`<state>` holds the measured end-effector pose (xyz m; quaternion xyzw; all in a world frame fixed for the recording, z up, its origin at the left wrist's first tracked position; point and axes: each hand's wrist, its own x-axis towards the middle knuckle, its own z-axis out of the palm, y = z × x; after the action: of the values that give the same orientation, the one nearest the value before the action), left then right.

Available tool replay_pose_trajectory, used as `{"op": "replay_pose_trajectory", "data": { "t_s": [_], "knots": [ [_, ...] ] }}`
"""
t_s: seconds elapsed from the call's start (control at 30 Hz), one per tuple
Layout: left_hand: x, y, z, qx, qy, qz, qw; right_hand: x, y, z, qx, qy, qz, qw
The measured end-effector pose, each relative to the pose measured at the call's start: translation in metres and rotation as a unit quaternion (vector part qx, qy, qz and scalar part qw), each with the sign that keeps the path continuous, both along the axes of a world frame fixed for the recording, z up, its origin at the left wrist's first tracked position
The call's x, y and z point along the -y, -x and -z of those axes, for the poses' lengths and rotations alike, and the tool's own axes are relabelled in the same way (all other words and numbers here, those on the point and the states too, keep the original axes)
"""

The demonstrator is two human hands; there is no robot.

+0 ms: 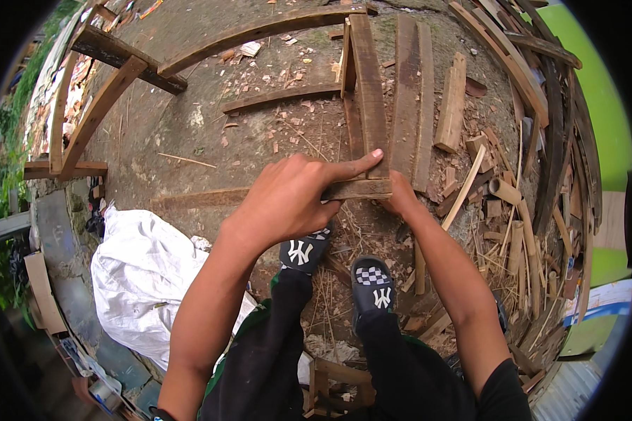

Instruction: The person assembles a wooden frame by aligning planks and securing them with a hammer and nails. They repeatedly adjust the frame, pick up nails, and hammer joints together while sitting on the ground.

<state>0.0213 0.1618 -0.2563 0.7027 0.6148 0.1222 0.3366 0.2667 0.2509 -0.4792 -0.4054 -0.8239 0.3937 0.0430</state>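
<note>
A wooden frame (367, 84) of long brown planks lies before me, with one plank running away from me and meeting a crosswise plank (200, 199) at the near corner. My left hand (295, 188) grips the crosswise plank near this corner, thumb on its near edge. Its index finger stretches along the top to the joint. At the outer side of the same corner, my right hand (402, 196) holds the plank's end; most of its fingers are hidden. Farther off, a long side piece (260, 29) and a shorter crosspiece (281, 97) join the frame's far part.
Two loose boards (404, 91) and a thick wood block (451, 105) lie right of the frame. Bamboo and scrap wood (516, 231) pile up farther right. A white sack (144, 281) is at left, near a wooden stand (98, 112). My feet wear dark slides (373, 281).
</note>
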Motion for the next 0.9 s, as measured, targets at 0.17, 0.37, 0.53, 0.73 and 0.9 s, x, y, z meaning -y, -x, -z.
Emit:
{"op": "replay_pose_trajectory", "data": {
  "t_s": [0.17,0.37,0.53,0.73,0.9],
  "knots": [
    [0.000,0.004,0.001,-0.001,-0.040,0.006,0.999,0.000,-0.001,0.007,-0.035,-0.045,-0.017,0.998],
    [-0.001,-0.001,0.002,-0.017,-0.019,0.021,0.999,-0.001,-0.003,0.017,0.003,-0.049,-0.022,0.999],
    [0.000,0.001,0.001,-0.011,-0.006,0.015,1.000,0.000,-0.003,0.013,0.020,-0.044,-0.025,0.998],
    [0.000,0.000,-0.001,-0.001,0.006,0.008,1.000,0.005,0.003,0.019,0.057,-0.072,-0.001,0.996],
    [0.000,-0.002,-0.002,-0.003,0.010,0.002,1.000,0.011,0.005,0.020,0.046,-0.083,0.027,0.995]
  ]
}}
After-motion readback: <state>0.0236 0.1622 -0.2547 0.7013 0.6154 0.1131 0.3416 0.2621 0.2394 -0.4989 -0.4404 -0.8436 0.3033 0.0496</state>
